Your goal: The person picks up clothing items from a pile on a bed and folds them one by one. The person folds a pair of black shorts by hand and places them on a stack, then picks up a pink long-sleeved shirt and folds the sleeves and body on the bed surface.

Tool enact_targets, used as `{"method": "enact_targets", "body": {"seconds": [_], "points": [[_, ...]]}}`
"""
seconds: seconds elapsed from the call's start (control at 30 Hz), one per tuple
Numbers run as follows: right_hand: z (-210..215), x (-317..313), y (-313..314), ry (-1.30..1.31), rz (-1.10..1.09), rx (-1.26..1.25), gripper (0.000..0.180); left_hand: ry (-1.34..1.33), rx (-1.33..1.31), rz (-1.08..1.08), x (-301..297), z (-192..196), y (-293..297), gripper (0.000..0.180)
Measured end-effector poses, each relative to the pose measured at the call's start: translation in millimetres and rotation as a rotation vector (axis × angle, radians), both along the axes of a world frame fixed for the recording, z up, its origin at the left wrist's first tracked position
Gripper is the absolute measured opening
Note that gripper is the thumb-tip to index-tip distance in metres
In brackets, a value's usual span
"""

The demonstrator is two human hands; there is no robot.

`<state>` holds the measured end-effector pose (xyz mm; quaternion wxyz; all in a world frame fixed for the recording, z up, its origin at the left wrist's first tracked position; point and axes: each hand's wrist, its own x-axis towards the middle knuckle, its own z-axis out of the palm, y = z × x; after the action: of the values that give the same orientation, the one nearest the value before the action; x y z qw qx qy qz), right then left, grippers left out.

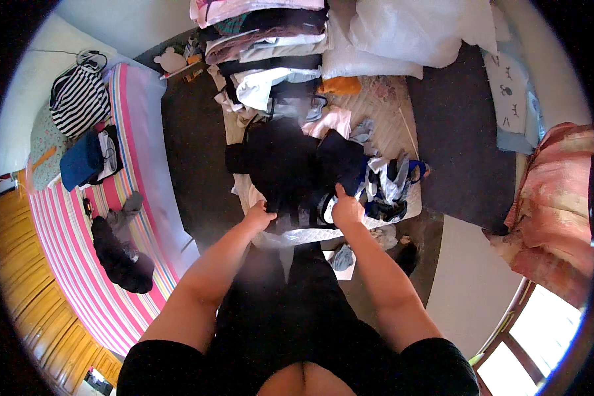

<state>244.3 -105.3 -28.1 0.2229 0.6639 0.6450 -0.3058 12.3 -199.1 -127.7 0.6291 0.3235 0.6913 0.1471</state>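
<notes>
A black short-sleeved top (284, 158) lies spread over the bed in front of me, with its sleeves out to the sides. My left hand (261, 216) is closed at its near left edge, thumb and fingers pinched on the cloth. On the opposite side, my right hand (347, 210) grips the near right edge, its index finger pointing forward along the fabric. Around the top lie a pale pink garment (330, 123), grey cloth (362, 131) and a heap of blue, white and black clothes (389, 181) beside my right hand.
Beyond the top rises a tall stack of folded clothes (267, 39), next to a white wrapped bundle (409, 33). A pink striped bed (72, 231) at the left bears a striped bag (80, 94), a blue folded item (81, 160) and black clothing (122, 257). Patterned curtains (554, 204) hang at right.
</notes>
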Motion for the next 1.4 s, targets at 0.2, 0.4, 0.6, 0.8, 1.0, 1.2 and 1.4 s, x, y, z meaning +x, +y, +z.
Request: {"method": "enact_targets", "body": {"seconds": [0.2,0.4,0.6,0.8,1.0,1.2,1.4], "points": [[-1,2,-2,0.175,-0.26,0.236,0.036,-0.088,-0.064,0.287,5,-11,-13,0.04],[16,-18,15,0.498,-0.123,0.719,0.032,-0.105,0.103,0.141,5,12,-6,0.037],[-33,-49,-28,0.164,0.448,0.141,0.052,-0.014,0.048,-0.241,-10,12,-14,0.042],[-56,-41,-56,0.232,0.416,-0.009,0.048,0.103,-0.047,-0.353,-24,11,-6,0.043],[-35,-39,-25,0.406,0.158,0.133,0.045,0.592,0.255,0.251,-37,-19,43,0.061],[-55,-94,14,0.353,0.088,0.328,0.053,0.335,-0.049,0.313,-38,-51,81,0.07],[-74,-76,-8,0.277,0.144,0.259,0.049,0.033,0.229,0.488,-39,-41,81,0.046]]}}
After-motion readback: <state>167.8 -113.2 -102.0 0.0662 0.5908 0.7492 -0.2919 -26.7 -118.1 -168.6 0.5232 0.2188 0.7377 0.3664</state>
